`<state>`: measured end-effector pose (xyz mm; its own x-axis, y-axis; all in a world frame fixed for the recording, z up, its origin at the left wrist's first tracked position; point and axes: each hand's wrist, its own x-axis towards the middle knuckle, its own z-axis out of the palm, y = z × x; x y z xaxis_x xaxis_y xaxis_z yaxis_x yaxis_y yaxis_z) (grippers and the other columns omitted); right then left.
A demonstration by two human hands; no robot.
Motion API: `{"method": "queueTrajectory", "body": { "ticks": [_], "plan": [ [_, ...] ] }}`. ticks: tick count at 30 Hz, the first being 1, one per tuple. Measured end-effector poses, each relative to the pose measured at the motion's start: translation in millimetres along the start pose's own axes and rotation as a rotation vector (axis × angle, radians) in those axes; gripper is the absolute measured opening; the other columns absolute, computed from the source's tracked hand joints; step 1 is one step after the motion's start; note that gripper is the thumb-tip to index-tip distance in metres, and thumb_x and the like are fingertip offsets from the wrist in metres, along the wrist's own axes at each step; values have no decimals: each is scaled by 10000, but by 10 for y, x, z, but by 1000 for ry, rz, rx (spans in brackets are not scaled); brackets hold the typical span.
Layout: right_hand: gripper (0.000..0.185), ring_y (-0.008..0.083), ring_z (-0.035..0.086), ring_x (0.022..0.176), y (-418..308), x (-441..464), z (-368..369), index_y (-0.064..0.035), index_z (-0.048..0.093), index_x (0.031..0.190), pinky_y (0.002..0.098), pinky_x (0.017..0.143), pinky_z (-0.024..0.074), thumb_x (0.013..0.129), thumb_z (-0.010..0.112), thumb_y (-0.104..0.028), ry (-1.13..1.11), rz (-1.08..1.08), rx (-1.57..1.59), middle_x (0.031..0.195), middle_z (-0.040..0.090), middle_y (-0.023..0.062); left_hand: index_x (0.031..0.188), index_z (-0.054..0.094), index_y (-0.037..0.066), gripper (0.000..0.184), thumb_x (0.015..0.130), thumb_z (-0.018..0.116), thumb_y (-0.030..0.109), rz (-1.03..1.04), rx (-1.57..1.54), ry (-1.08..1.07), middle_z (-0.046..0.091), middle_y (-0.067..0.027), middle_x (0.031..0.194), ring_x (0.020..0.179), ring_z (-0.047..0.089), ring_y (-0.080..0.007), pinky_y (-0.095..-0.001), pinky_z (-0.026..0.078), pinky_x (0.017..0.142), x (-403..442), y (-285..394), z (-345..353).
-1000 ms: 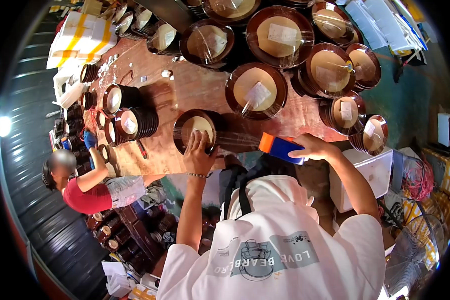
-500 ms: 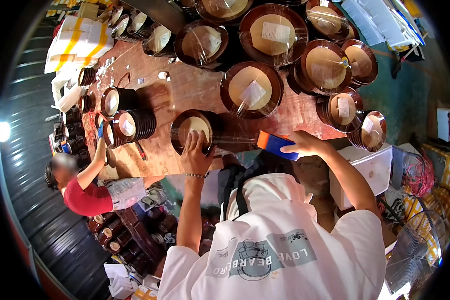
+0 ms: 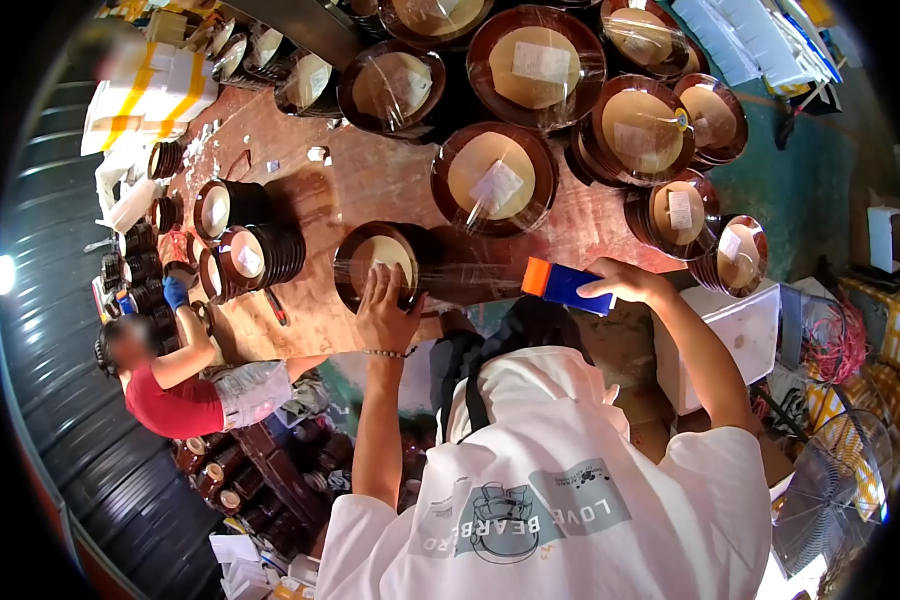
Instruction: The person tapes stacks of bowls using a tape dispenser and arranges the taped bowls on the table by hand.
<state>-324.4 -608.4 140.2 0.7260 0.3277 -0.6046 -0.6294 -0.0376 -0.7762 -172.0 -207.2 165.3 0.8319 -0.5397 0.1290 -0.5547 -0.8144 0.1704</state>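
Note:
My left hand (image 3: 388,312) lies on the near face of a stack of brown dishes (image 3: 348,262), fingers stretched over the round pale sheet on it. A strip of clear tape (image 3: 470,278) runs rightward from the stack. It leads to a blue and orange tape dispenser (image 3: 570,286), around which my right hand (image 3: 618,284) is closed. The dispenser is held in the air near the table's front edge. Just behind stands another brown stack (image 3: 494,180), with a pale round and a white label under clear tape.
Several taped stacks (image 3: 536,65) fill the back of the wooden table (image 3: 300,200). More dish stacks (image 3: 260,252) stand left, where a co-worker in red (image 3: 175,400) handles things with a blue glove. A white foam box (image 3: 720,345) and a fan (image 3: 830,490) are at right.
My right hand has moved slightly right with the dispenser, and the tape strip is a little longer. My left hand stays on the stack. The co-worker's gloved hand has shifted left.

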Motion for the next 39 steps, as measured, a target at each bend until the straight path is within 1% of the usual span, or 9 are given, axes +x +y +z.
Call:
{"method": "queueTrajectory", "body": {
  "ticks": [3,7,10,15,21,26,28,33,39],
  "plan": [
    [503,196,613,770,11,-142,-18,42,667,961,358,718,457,861,690,-451,-34,-20,-316,806,663,127,1305,666,63,634,757,854,322,11,14,21,618,-235,1350,1267,596,-370,-425,512,1018,-8,19,12],
    [564,284,626,781,-387,-286,84,36,651,1008,402,747,468,861,657,-509,-40,21,-473,839,666,178,1315,659,65,626,782,837,344,38,55,43,619,-236,1349,1259,600,-376,-430,515,1010,-44,18,73],
    [570,283,629,794,-343,-216,115,30,644,1030,404,753,470,857,657,-513,-32,48,-505,854,668,183,1322,654,66,620,806,819,368,45,79,58,620,-231,1350,1257,600,-381,-432,515,1011,-28,35,76],
    [545,253,600,713,-206,-187,80,36,647,912,389,693,457,838,671,-504,0,-17,-450,759,639,153,1322,654,66,621,817,813,389,39,112,73,620,-225,1352,1250,605,-385,-434,518,1008,-35,62,99],
    [512,201,600,707,-224,-379,3,34,660,897,364,667,464,842,697,-474,-47,-7,-297,755,636,122,1317,654,74,600,850,783,428,38,123,60,606,-245,1363,1282,583,-382,-425,513,1015,-73,42,139],
    [524,217,623,722,-179,-616,-147,37,665,912,374,680,478,849,691,-483,-29,69,-344,769,646,133,1320,657,73,605,839,794,413,35,117,69,613,-235,1358,1271,593,-378,-428,515,1010,-50,56,109],
    [538,237,624,702,-48,-583,-176,36,670,923,384,678,483,847,689,-496,34,-27,-418,757,644,155,1319,662,75,606,829,805,400,34,121,68,622,-226,1350,1261,602,-374,-432,520,1002,-46,74,109],
    [584,257,661,683,-22,-261,-116,67,660,931,407,648,494,850,685,-511,26,127,-478,743,667,196,1312,672,88,588,832,800,402,13,130,36,622,-216,1355,1247,609,-376,-429,519,1001,-36,69,89],
    [530,259,663,632,227,377,106,68,673,874,385,575,510,842,701,-461,74,215,-369,692,651,181,1312,673,88,595,818,809,391,20,97,66,623,-214,1353,1223,623,-374,-431,530,982,-34,40,101]
  ]
}}
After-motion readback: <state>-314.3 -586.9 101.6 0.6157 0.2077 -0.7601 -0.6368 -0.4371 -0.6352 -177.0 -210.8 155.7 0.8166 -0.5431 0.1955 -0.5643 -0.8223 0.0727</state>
